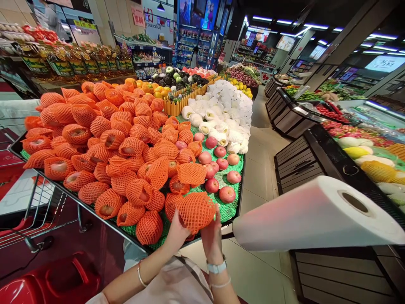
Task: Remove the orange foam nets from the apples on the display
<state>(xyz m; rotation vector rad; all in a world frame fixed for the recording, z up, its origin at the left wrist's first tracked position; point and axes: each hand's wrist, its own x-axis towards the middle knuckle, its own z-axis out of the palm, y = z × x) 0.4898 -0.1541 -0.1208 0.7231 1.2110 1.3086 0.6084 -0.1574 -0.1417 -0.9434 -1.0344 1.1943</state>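
Between my two hands is a fruit in an orange foam net (195, 211), lifted at the front edge of the display. My left hand (176, 232) grips its left side and my right hand (213, 236) closes on its right side; some fingers are hidden behind it. The fruit inside the net cannot be made out. A large heap of fruit in orange foam nets (120, 143) lies to the left and ahead. Bare red apples (227, 194) rest on the green mat (230, 210) just beyond my right hand.
White-netted fruit (221, 109) is piled behind the apples. A large roll of plastic bags (303, 215) juts in at right. A shopping cart (41, 211) and red basket (60, 278) stand at left. Oil bottles (76, 63) line the back left; dark produce stands (303, 156) are across the aisle.
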